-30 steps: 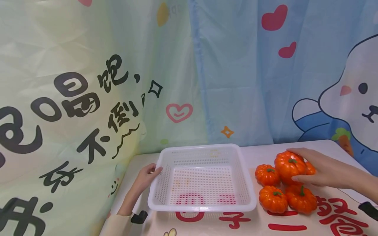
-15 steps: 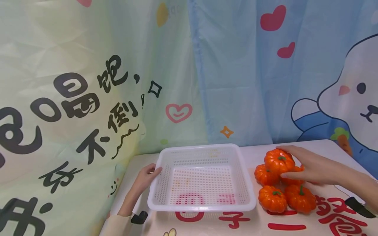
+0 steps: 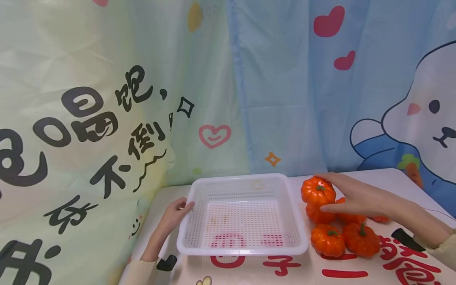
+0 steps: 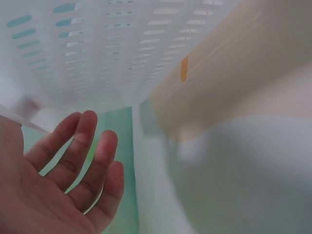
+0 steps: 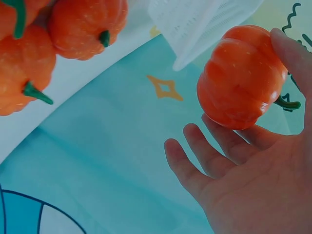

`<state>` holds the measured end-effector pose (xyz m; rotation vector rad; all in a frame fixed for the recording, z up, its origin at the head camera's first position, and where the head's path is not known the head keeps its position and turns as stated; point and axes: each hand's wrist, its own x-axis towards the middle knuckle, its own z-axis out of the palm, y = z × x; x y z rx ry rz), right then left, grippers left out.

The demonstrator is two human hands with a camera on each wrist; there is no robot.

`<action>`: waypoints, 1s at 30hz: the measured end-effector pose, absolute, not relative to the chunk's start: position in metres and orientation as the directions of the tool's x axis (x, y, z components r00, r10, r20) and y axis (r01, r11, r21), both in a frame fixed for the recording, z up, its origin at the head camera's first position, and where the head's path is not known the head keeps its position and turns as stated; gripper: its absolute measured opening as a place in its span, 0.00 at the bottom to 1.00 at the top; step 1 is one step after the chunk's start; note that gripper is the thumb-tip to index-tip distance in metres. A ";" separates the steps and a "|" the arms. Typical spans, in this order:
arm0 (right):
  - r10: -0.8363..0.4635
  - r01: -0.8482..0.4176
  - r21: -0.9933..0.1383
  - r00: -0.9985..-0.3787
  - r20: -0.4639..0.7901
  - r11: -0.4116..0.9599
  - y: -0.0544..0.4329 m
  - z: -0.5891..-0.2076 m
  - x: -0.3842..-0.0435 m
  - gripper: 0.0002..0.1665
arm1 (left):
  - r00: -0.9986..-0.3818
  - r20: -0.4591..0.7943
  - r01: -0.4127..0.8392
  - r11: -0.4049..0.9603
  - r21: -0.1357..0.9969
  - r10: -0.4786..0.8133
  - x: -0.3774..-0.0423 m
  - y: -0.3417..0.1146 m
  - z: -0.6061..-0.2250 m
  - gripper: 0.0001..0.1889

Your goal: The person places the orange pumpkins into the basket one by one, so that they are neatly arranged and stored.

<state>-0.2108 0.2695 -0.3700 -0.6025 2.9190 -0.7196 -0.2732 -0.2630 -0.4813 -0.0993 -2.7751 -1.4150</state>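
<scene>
Yes, there's the pumpkin (image 3: 318,190), just right of the basket on the far side of the heap: squat, glossy orange, deeply ribbed, with bright glints on its skin. Its green stem faces the near side, so the whole thing sits tilted, and from the right wrist that stem shows as a short, curved hook. The right hand (image 3: 360,198) has it from the right, thumb and nearest fingers pinching its sides, the remaining fingers spread apart. Just below in the head view comes a second pumpkin (image 3: 314,214), partly covered; whether the two touch, I can't tell. Beside that, a third pumpkin (image 3: 350,218) peeks out under the hand, and on the near side sit a paler orange pumpkin (image 3: 327,241) and a darker one (image 3: 361,242), green stems up. Over to the left, the white basket (image 3: 238,252), all slots and holes, stands on the table (image 3: 382,175). The left hand (image 3: 177,211) holds its left rim, thumb on top, the four fingers outside, gently bent and slightly apart. Beyond everything hangs a printed curtain (image 3: 281,99).
</scene>
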 end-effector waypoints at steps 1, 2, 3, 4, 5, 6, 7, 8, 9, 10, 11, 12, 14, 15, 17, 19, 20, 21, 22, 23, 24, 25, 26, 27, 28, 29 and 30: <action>-0.397 -0.361 -0.465 -0.918 0.022 0.809 0.267 -0.369 -0.211 0.57 | -0.998 0.052 0.070 0.585 0.808 0.047 -0.273 -0.263 -0.481 0.15; -0.402 -0.366 -0.467 -0.915 0.024 0.805 0.265 -0.368 -0.211 0.57 | -0.997 0.053 0.072 0.584 0.809 0.049 -0.273 -0.264 -0.481 0.16; -0.406 -0.367 -0.472 -0.914 0.022 0.801 0.264 -0.366 -0.211 0.57 | -0.997 0.052 0.073 0.583 0.809 0.052 -0.273 -0.264 -0.481 0.16; -0.410 -0.369 -0.477 -0.912 0.020 0.798 0.262 -0.365 -0.212 0.57 | -0.997 0.053 0.074 0.581 0.811 0.053 -0.273 -0.264 -0.481 0.16; -0.415 -0.370 -0.485 -0.910 0.016 0.792 0.260 -0.365 -0.212 0.57 | -0.997 0.052 0.074 0.579 0.812 0.055 -0.273 -0.264 -0.481 0.16; -0.419 -0.369 -0.493 -0.908 0.011 0.788 0.258 -0.365 -0.213 0.56 | -0.997 0.052 0.075 0.577 0.813 0.057 -0.273 -0.264 -0.480 0.15; -0.423 -0.367 -0.505 -0.906 0.005 0.781 0.256 -0.365 -0.213 0.56 | -0.997 0.052 0.076 0.576 0.814 0.057 -0.273 -0.264 -0.480 0.15; -0.426 -0.365 -0.514 -0.905 -0.003 0.777 0.255 -0.365 -0.214 0.56 | -0.997 0.052 0.076 0.574 0.815 0.058 -0.272 -0.264 -0.480 0.15; -0.428 -0.362 -0.523 -0.904 -0.008 0.772 0.253 -0.366 -0.214 0.56 | -0.997 0.052 0.076 0.573 0.816 0.059 -0.272 -0.264 -0.480 0.15; -0.433 -0.363 -0.531 -0.901 -0.008 0.765 0.250 -0.367 -0.215 0.56 | -0.997 0.051 0.076 0.573 0.816 0.060 -0.272 -0.264 -0.480 0.15; -0.437 -0.367 -0.537 -0.899 -0.004 0.759 0.248 -0.369 -0.215 0.55 | -0.997 0.051 0.077 0.573 0.816 0.061 -0.272 -0.264 -0.480 0.16; -0.442 -0.373 -0.543 -0.897 0.003 0.753 0.245 -0.371 -0.216 0.55 | -0.997 0.050 0.076 0.571 0.817 0.061 -0.272 -0.264 -0.479 0.16; -0.449 -0.379 -0.560 -0.893 0.013 0.737 0.240 -0.375 -0.218 0.54 | -0.997 0.049 0.074 0.572 0.817 0.059 -0.272 -0.264 -0.480 0.16; -0.452 -0.382 -0.565 -0.892 0.018 0.731 0.236 -0.376 -0.218 0.54 | -0.997 0.048 0.073 0.573 0.816 0.057 -0.272 -0.263 -0.479 0.16; -0.457 -0.385 -0.578 -0.889 0.022 0.720 0.229 -0.380 -0.220 0.54 | -0.997 0.051 0.073 0.575 0.815 0.055 -0.272 -0.263 -0.479 0.16; -0.460 -0.381 -0.587 -0.888 0.016 0.714 0.222 -0.382 -0.221 0.55 | -0.997 0.053 0.074 0.576 0.814 0.054 -0.272 -0.263 -0.479 0.16; -0.460 -0.381 -0.586 -0.888 0.016 0.716 0.219 -0.382 -0.221 0.55 | -0.997 0.052 0.074 0.575 0.815 0.054 -0.272 -0.263 -0.479 0.16; -0.461 -0.379 -0.587 -0.887 0.012 0.715 0.216 -0.383 -0.222 0.56 | -0.997 0.053 0.075 0.575 0.815 0.054 -0.272 -0.262 -0.480 0.16; -0.467 -0.386 -0.585 -0.884 0.016 0.713 0.212 -0.384 -0.223 0.56 | -0.997 0.051 0.073 0.573 0.816 0.055 -0.273 -0.262 -0.480 0.16; -0.469 -0.391 -0.584 -0.883 0.019 0.712 0.209 -0.385 -0.224 0.56 | -0.997 0.049 0.071 0.571 0.818 0.054 -0.272 -0.262 -0.480 0.16; -0.471 -0.391 -0.585 -0.882 0.017 0.711 0.206 -0.386 -0.224 0.56 | -0.997 0.048 0.071 0.571 0.818 0.055 -0.272 -0.262 -0.480 0.16; -0.471 -0.390 -0.586 -0.882 0.017 0.710 0.203 -0.387 -0.225 0.56 | -0.997 0.047 0.069 0.572 0.817 0.053 -0.272 -0.262 -0.480 0.16; -0.472 -0.387 -0.592 -0.882 0.014 0.707 0.200 -0.387 -0.226 0.56 | -0.998 0.046 0.067 0.572 0.817 0.052 -0.272 -0.262 -0.480 0.16; -0.472 -0.387 -0.592 -0.882 0.013 0.707 0.198 -0.388 -0.227 0.56 | -0.998 0.045 0.066 0.573 0.817 0.050 -0.271 -0.262 -0.479 0.16; -0.475 -0.391 -0.589 -0.880 0.014 0.708 0.195 -0.389 -0.227 0.56 | -0.998 0.045 0.064 0.574 0.816 0.048 -0.271 -0.262 -0.479 0.16; -0.472 -0.386 -0.590 -0.882 0.010 0.709 0.193 -0.389 -0.228 0.56 | -0.998 0.046 0.064 0.577 0.814 0.046 -0.271 -0.262 -0.479 0.16; -0.473 -0.388 -0.588 -0.881 0.010 0.710 0.191 -0.390 -0.229 0.57 | -0.998 0.046 0.064 0.580 0.812 0.046 -0.271 -0.262 -0.479 0.16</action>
